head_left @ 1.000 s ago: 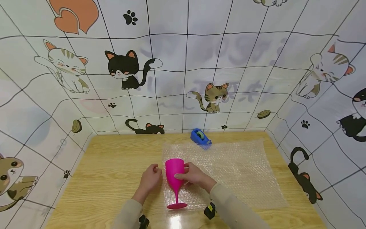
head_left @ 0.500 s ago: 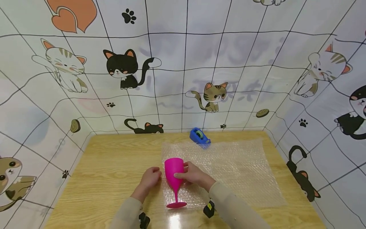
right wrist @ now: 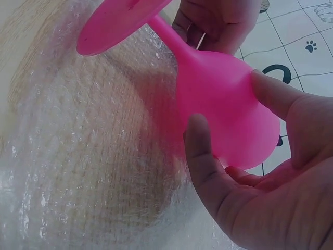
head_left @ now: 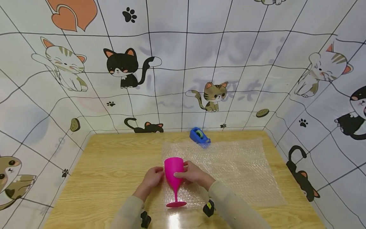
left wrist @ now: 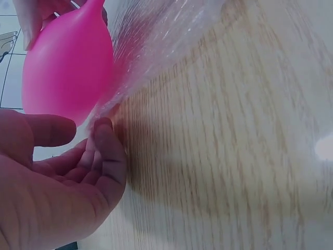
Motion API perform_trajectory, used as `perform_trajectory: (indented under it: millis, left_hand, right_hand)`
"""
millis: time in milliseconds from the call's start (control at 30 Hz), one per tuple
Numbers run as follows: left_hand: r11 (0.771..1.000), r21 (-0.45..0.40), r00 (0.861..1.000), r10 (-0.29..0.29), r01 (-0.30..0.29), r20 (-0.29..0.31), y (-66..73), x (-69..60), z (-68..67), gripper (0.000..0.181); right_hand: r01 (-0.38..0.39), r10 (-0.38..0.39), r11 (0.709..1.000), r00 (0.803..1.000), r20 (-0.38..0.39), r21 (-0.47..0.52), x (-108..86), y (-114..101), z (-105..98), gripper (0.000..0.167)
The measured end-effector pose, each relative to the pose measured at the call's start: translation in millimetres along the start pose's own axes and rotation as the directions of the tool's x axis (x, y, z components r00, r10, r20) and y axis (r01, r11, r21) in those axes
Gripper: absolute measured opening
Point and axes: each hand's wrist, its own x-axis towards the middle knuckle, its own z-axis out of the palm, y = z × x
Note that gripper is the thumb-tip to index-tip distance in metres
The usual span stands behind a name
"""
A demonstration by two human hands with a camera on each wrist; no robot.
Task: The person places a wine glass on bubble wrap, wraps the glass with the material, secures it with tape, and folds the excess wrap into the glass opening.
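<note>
A bright pink plastic goblet (head_left: 172,168) lies or is held above the left end of a clear bubble wrap sheet (head_left: 234,175), its foot toward me. My right hand (head_left: 195,173) grips the goblet's bowl from the right; in the right wrist view, thumb and fingers span the pink bowl (right wrist: 223,109). At the sheet's left edge is my left hand (head_left: 153,176), close beside the bowl. In the left wrist view, its thumb stands apart from the loosely bent fingers (left wrist: 106,151), whose tips are at the edge of the bubble wrap (left wrist: 161,41).
A blue tape dispenser (head_left: 199,136) stands at the back of the wooden table (head_left: 114,159), partly behind the wrap's far edge. Cat-printed sheeting (head_left: 166,79) encloses the table at the back and both sides.
My left hand has shifted slightly right, toward the goblet and the wrap's edge. The right hand keeps its grip on the bowl, nearly still.
</note>
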Motion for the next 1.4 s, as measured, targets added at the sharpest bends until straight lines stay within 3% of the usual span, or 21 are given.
perform_trajectory:
  millis: [133,367,467,733,1067,1233,1400]
  left_hand:
    - [0.999,-0.003,0.999,0.032,-0.032,-0.004,-0.2,3.1,3.7,0.033]
    - [0.980,-0.196,0.999,-0.018,0.027,0.049,3.1,1.1,8.4,0.036]
    - [0.970,-0.239,0.998,-0.026,0.038,0.053,5.2,-0.5,10.6,0.038]
    - [0.990,-0.139,0.999,0.014,-0.019,-0.039,10.6,-6.7,12.0,0.037]
    - [0.987,-0.159,0.998,-0.009,0.000,-0.055,15.5,-4.4,12.2,0.035]
    - [0.966,-0.259,0.999,-0.015,0.001,-0.052,13.4,-4.5,10.9,0.034]
    - [0.939,-0.344,0.999,-0.022,0.004,-0.047,12.3,-6.5,7.5,0.030]
  right_hand:
    - [0.013,-0.014,1.000,1.000,-0.015,-0.023,-0.9,-1,0,0.081]
    - [0.009,-0.011,0.999,0.999,-0.044,-0.047,-0.7,-2,1,0.078]
    - [0.004,-0.006,0.999,0.999,-0.054,-0.045,-0.6,-2,2,0.077]
    - [0.038,-0.039,0.999,0.998,-0.050,-0.009,-2.8,-1,1,0.073]
    - [0.076,-0.075,0.996,0.997,-0.017,0.046,-3.0,3,-1,0.063]
    - [0.078,-0.078,0.997,0.997,0.003,0.011,-3.3,1,-4,0.064]
    - [0.065,-0.065,0.997,0.998,0.010,0.041,-1.9,1,-5,0.060]
